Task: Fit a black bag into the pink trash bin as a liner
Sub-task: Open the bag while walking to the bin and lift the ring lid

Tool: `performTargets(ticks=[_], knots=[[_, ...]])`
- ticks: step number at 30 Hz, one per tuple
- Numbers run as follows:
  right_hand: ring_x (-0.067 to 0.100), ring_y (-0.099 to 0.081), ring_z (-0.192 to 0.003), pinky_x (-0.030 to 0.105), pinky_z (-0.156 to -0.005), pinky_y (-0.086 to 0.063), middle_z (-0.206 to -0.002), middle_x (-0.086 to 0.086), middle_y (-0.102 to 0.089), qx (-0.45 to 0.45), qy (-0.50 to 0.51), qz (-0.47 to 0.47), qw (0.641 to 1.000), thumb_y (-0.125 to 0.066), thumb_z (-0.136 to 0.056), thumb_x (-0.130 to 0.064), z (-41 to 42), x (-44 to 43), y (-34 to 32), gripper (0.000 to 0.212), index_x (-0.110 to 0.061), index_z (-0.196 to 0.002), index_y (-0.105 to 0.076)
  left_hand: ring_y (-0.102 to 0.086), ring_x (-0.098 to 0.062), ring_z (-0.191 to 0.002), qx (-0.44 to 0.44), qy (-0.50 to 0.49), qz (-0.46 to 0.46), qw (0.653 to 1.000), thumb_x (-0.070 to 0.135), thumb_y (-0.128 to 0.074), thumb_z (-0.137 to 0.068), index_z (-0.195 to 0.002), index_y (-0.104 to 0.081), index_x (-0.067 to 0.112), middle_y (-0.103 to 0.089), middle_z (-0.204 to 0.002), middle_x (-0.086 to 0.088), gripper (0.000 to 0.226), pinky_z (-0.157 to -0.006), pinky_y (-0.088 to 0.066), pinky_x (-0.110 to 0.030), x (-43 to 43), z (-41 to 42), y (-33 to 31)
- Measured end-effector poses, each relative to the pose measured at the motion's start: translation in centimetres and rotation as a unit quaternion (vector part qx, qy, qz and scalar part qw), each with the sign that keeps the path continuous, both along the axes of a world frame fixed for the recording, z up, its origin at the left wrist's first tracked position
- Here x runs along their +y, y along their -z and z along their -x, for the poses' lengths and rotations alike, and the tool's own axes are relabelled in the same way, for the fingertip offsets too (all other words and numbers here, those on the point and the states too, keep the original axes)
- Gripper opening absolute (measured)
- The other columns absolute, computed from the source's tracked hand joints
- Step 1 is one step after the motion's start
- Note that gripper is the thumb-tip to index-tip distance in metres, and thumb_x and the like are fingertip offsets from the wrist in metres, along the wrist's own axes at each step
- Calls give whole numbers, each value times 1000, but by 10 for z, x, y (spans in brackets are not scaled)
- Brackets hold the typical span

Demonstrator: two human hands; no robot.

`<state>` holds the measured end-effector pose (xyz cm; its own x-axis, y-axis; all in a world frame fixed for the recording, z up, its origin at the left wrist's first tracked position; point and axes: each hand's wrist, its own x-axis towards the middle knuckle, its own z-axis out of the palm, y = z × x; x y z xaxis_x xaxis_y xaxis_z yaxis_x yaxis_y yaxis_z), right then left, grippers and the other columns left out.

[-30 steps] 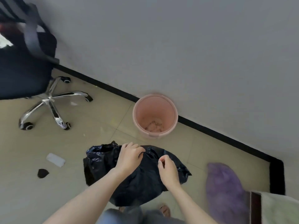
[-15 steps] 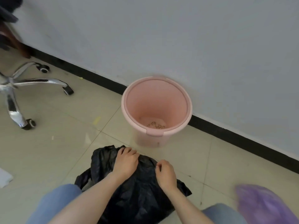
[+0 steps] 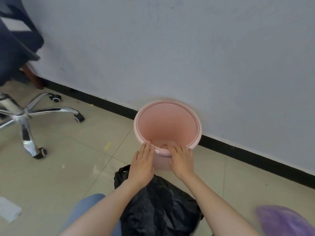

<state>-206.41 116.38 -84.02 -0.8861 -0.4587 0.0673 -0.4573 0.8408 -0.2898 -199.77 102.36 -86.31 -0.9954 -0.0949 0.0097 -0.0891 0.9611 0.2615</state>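
The pink trash bin [image 3: 167,109] stands upright on the tiled floor against the wall, with a few crumbs at its bottom. A crumpled black bag [image 3: 160,206] lies on the floor just in front of it, between my forearms. My left hand [image 3: 142,165] is flat with fingers extended, fingertips at the bin's near rim on its left. My right hand [image 3: 181,158] reaches over the near rim, fingers spread and curling onto the edge. Neither hand holds the bag.
An office chair with a chrome star base [image 3: 27,116] and castors stands at the left. A purple bag [image 3: 283,220] lies at the bottom right. A white scrap [image 3: 8,209] lies at the bottom left. A black skirting board [image 3: 247,153] runs along the wall.
Both hands have let go of the black bag and moved forward to the bin's near rim. The view has come closer to the bin.
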Motion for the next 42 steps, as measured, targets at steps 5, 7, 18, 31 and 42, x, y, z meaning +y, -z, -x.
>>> performTargets(ticks=[5, 7, 18, 31, 42], knots=[[23, -36, -124, 30, -89, -22, -142, -3, -43, -28, 27, -2, 999, -45, -92, -16, -11, 1, 3, 35, -26, -125, -49, -9, -29, -144, 5, 18, 24, 1000, 16, -46, -88, -144, -10, 6, -8, -156, -16, 67, -116, -15, -39, -4, -14, -1], [23, -36, -122, 36, -95, -21, -140, -3, -46, -31, 20, -3, 999, -46, -91, -14, -21, 4, 3, 34, -25, -122, -51, -41, -34, -131, 11, 36, 32, 999, 16, -69, -71, -134, -40, 1, -40, -143, -22, 71, -102, -40, -42, -2, -22, -7], [24, -38, -120, 57, -109, -13, -131, -1, -54, -57, 2, -32, 998, -52, -87, -19, -49, 13, 0, 41, -28, -126, -46, -7, -40, -142, -49, -9, 38, 998, 25, -59, -77, -141, 7, 3, 6, -150, -26, 95, -114, -11, -39, 10, -56, 2], [26, -41, -117, 42, -100, -18, -123, 1, -60, -44, 16, 17, 999, -50, -90, -15, -44, 9, -3, 23, -20, -112, -56, 36, -28, -127, -54, 22, -9, 998, 17, -36, -85, -130, 29, 6, 35, -139, -10, 80, -110, 16, -33, 13, -47, 1], [25, -40, -106, 32, -79, -27, -119, 1, -63, -120, 4, 110, 987, -59, -86, -20, -32, 7, -45, 29, -19, -115, -57, 27, -31, -138, -87, 4, -12, 996, 17, -40, -81, -137, 23, -2, 24, -150, -22, 86, -114, 12, -35, 9, -45, -6]])
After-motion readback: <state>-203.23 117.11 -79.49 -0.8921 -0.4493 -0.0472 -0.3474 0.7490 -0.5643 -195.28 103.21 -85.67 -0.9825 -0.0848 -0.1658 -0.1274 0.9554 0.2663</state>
